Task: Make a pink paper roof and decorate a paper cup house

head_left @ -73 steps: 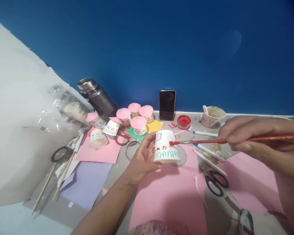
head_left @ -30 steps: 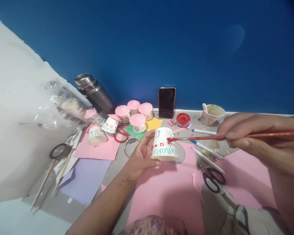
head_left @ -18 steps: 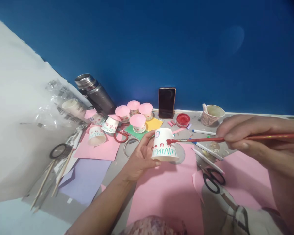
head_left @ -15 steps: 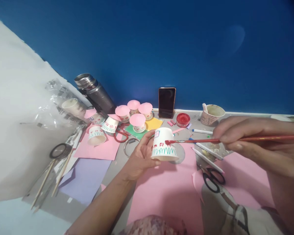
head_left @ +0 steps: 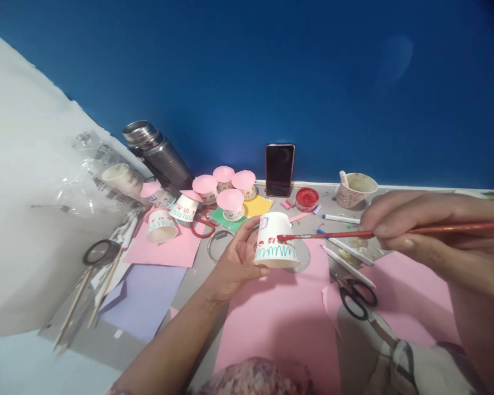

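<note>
My left hand [head_left: 241, 255] grips an upside-down white paper cup [head_left: 276, 227] above a pink sheet [head_left: 280, 323]. The cup bears a small drawn window, red dabs and a green zigzag along its rim. In my right hand [head_left: 432, 236] is a red-handled paintbrush [head_left: 333, 235], pinched between thumb and fingers. Its red-coated tip touches the cup's side among the red dabs. An open tub of red paint [head_left: 307, 199] stands behind the cup. Several decorated cups with pink round tops, such as this cup [head_left: 230, 204], stand at the back left.
A phone [head_left: 279, 170] leans on the blue wall, left of a patterned cup [head_left: 357, 190]. Markers [head_left: 348, 265] and black-handled scissors [head_left: 359, 299] lie at right. A steel flask [head_left: 158, 156], tape roll [head_left: 102, 253] and purple paper [head_left: 142, 302] are at left.
The brush tip stays at the cup's side, and another red dab appears to show there. Both hands hold nearly the same positions; the whole view has shifted slightly.
</note>
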Action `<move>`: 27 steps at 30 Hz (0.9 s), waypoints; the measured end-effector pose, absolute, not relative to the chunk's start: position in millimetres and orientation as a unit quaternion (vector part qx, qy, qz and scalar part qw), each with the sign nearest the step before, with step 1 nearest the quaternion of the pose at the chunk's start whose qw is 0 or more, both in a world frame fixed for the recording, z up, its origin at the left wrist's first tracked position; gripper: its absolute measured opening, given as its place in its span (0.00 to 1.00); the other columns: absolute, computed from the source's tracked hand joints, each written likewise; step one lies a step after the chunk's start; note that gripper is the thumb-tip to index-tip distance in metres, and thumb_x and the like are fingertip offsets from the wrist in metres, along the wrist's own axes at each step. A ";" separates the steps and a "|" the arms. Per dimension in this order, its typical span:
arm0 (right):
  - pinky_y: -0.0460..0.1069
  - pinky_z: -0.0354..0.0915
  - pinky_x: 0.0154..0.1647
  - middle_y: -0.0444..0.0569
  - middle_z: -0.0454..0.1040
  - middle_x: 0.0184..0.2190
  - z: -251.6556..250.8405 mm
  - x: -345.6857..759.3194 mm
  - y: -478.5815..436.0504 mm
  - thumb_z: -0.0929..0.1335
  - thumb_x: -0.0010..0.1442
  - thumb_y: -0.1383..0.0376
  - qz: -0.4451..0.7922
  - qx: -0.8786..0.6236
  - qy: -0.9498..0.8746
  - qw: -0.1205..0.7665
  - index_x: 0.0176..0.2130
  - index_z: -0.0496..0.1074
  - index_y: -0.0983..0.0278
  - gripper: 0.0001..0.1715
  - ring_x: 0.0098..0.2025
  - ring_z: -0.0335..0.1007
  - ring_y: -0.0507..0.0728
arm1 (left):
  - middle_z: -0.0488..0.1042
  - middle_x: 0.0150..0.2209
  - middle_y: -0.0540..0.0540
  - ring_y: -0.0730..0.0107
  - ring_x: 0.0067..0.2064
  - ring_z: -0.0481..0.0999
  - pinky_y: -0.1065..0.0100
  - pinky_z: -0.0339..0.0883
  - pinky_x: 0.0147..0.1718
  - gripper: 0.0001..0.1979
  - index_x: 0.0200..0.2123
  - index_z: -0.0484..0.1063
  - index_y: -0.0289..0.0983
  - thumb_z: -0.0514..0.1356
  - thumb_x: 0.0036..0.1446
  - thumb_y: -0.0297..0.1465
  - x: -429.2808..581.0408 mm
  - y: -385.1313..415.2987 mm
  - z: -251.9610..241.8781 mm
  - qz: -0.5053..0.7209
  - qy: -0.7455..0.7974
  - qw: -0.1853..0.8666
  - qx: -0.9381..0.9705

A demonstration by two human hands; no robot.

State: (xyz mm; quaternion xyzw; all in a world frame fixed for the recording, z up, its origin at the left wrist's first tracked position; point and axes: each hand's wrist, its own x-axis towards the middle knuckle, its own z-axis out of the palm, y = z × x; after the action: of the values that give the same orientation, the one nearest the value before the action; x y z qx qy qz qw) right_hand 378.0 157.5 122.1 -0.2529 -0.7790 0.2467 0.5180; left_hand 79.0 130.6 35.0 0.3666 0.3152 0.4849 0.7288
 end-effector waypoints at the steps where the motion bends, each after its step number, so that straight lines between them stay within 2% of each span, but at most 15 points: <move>1: 0.58 0.82 0.38 0.47 0.85 0.33 122.2 377.8 157.3 0.75 0.58 0.76 0.246 -0.251 -0.782 0.515 0.42 0.84 0.54 0.18 0.36 0.84 0.63 | 0.76 0.62 0.42 0.46 0.61 0.78 0.57 0.78 0.52 0.45 0.62 0.70 0.49 0.79 0.40 0.23 79.0 130.6 35.3 0.483 0.319 0.728 0.368; 10: 0.58 0.81 0.37 0.49 0.85 0.33 121.5 378.6 158.7 0.74 0.58 0.77 0.262 -0.248 -0.779 0.513 0.42 0.85 0.55 0.18 0.37 0.84 0.63 | 0.77 0.60 0.42 0.50 0.58 0.80 0.59 0.78 0.50 0.45 0.62 0.70 0.48 0.79 0.40 0.23 78.3 129.7 34.7 0.485 0.316 0.731 0.361; 14: 0.57 0.80 0.35 0.49 0.85 0.34 122.7 379.5 159.4 0.74 0.58 0.77 0.266 -0.251 -0.773 0.518 0.42 0.85 0.55 0.18 0.37 0.83 0.63 | 0.79 0.58 0.43 0.58 0.51 0.83 0.68 0.77 0.42 0.43 0.61 0.71 0.48 0.78 0.41 0.22 78.1 130.2 34.9 0.486 0.309 0.732 0.363; 16: 0.57 0.80 0.34 0.48 0.85 0.33 123.4 379.5 159.1 0.74 0.58 0.76 0.270 -0.256 -0.770 0.518 0.41 0.85 0.54 0.18 0.36 0.83 0.63 | 0.79 0.59 0.43 0.59 0.49 0.83 0.71 0.76 0.39 0.44 0.61 0.71 0.47 0.78 0.41 0.22 78.0 130.4 35.1 0.483 0.314 0.732 0.364; 27: 0.58 0.79 0.35 0.49 0.84 0.32 122.3 376.5 156.7 0.74 0.58 0.76 0.256 -0.260 -0.767 0.527 0.40 0.84 0.55 0.17 0.36 0.83 0.63 | 0.75 0.63 0.40 0.55 0.50 0.82 0.67 0.77 0.39 0.49 0.65 0.67 0.48 0.79 0.40 0.24 73.9 129.2 32.0 0.470 0.332 0.733 0.363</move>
State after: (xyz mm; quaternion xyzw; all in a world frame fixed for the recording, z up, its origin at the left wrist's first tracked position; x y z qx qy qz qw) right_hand 376.5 156.7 122.3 -0.2605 -0.7673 0.2564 0.5269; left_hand 73.9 129.2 32.0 0.3631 0.3317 0.4703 0.7328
